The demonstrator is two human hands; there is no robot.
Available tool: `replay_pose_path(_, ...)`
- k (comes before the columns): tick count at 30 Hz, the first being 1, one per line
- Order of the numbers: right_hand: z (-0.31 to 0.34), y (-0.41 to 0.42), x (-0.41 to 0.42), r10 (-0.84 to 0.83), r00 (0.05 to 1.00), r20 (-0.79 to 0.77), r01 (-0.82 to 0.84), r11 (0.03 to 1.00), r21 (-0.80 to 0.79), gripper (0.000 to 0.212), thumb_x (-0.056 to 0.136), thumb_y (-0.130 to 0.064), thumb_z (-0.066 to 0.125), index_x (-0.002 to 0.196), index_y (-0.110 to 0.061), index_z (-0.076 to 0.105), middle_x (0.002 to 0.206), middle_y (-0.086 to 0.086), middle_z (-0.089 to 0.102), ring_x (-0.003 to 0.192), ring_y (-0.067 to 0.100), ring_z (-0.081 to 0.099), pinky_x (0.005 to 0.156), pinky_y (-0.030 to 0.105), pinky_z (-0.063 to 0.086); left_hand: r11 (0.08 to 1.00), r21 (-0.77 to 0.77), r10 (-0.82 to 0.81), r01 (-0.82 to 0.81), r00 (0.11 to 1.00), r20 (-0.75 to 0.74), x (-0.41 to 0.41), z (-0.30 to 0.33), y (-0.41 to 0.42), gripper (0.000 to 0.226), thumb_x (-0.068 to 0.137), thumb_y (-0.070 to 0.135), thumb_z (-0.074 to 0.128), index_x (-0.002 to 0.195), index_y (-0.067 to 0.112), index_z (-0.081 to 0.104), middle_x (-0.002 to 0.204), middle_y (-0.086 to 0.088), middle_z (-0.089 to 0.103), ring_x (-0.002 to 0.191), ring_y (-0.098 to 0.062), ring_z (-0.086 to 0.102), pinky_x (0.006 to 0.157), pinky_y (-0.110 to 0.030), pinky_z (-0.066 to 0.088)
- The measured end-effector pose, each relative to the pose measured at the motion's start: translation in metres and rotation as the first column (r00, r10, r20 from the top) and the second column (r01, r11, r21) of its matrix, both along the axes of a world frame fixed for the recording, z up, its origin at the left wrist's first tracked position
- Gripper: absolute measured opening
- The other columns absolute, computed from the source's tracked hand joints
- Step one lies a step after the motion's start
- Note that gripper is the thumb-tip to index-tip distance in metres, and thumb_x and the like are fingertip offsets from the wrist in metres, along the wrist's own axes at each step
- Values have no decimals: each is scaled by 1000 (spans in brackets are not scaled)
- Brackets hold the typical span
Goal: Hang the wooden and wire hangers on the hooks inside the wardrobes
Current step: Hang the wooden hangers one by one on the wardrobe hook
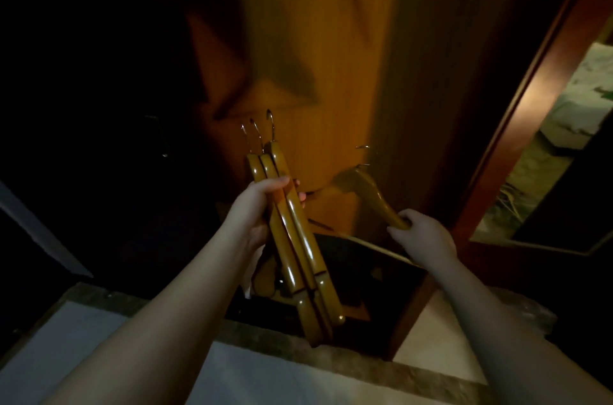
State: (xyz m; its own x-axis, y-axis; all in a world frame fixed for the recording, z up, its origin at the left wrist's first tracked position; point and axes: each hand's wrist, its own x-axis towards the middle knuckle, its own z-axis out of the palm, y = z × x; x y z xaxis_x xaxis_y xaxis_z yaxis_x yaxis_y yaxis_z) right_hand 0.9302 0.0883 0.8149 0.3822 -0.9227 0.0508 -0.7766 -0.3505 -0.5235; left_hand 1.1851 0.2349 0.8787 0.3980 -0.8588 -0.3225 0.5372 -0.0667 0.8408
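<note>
The left hand (262, 205) is curled around a bundle of 3 wooden hangers (292, 235), thumb across the near side and fingertips showing past the far edge, gripping them about a third of the way down from their tops. The 3 hangers lie stacked side by side, seen edge-on, running from the upper left near the hand down to the lower right, with their metal hooks (257, 134) pointing up above the hand and their lower ends reaching over the grey stone threshold (252, 331) at the foot of the wardrobe. The right hand (423, 237) is closed around the end of one arm of a 4th, single wooden hanger (365, 187), which is blurred; its body arches up and to the left from the grip, its small wire hook (363, 147) stands at the top close against the wood, and its thin lower bar (374, 245) runs down toward the right wrist. This single hanger sits just to the right of the bundle, apart from it, in front of the orange-brown wooden wardrobe panel (318, 56). To the left the wardrobe interior (99, 89) is dark and nothing inside it can be made out clearly. Below the hands a dark compartment (365, 272) opens at floor level. To the right stands a reddish wooden door frame (517, 126), and beyond it a patterned, pale surface (577, 106). Pale floor tiles (99, 355) lie under both forearms.
</note>
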Motion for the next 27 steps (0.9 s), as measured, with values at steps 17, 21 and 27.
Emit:
replay_pose_path(17, 103, -225, 169, 124, 962, 242, -42, 947, -318, 23, 89, -29, 68, 101, -13, 58, 95, -1, 53, 84, 17, 52, 58, 26, 37, 956, -229, 203, -182, 977, 68, 123, 125, -181, 68, 77, 14, 73, 137, 2, 45, 109, -23, 70, 85, -32, 73, 63, -40, 57)
replay_pose_path(21, 122, -273, 193, 146, 954, 260, -29, 914, -406, 22, 88, -32, 69, 99, -15, 62, 87, -4, 52, 85, 21, 55, 67, 37, 47, 943, -276, 215, -187, 973, 78, 140, 140, -212, 69, 78, 12, 73, 139, 4, 42, 103, -23, 70, 82, -33, 73, 63, -41, 57)
replay_pose_path(27, 159, -324, 222, 164, 934, 318, 7, 881, -472, 27, 88, -21, 69, 112, -9, 68, 106, 12, 64, 107, 30, 52, 83, 37, 42, 926, -325, 229, -191, 970, 82, 161, 165, -249, 63, 81, 11, 70, 138, 4, 43, 103, -21, 71, 81, -31, 74, 61, -40, 57)
